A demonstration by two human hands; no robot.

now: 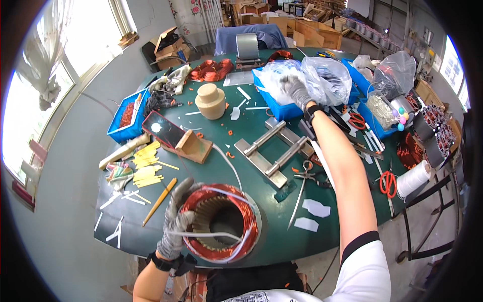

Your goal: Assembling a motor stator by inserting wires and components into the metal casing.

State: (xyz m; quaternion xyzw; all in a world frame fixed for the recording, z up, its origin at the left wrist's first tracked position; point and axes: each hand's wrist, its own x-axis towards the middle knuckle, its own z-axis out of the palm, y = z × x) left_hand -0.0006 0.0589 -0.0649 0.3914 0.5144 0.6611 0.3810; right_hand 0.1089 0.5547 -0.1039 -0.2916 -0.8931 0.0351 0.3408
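Observation:
A motor stator (250,221) with copper windings stands upright at the table's near edge, its round bore facing up. White sleeved leads (206,234) cross its top. My left hand (177,221), in a grey glove, is closed round the stator's left side. My right arm stretches far forward, and my gloved right hand (297,91) reaches among clear plastic bags (327,75) in a blue bin (279,108). Its fingers look curled against the white plastic; whatever they hold is hidden.
Between bin and stator lies a metal frame with two bars (274,146). A phone (163,130) leans on a wooden block (195,147). Yellow strips (147,171), a yellow stick (159,202), scissors (302,189), a cream stepped cylinder (210,102) and copper coils (211,70) are spread around.

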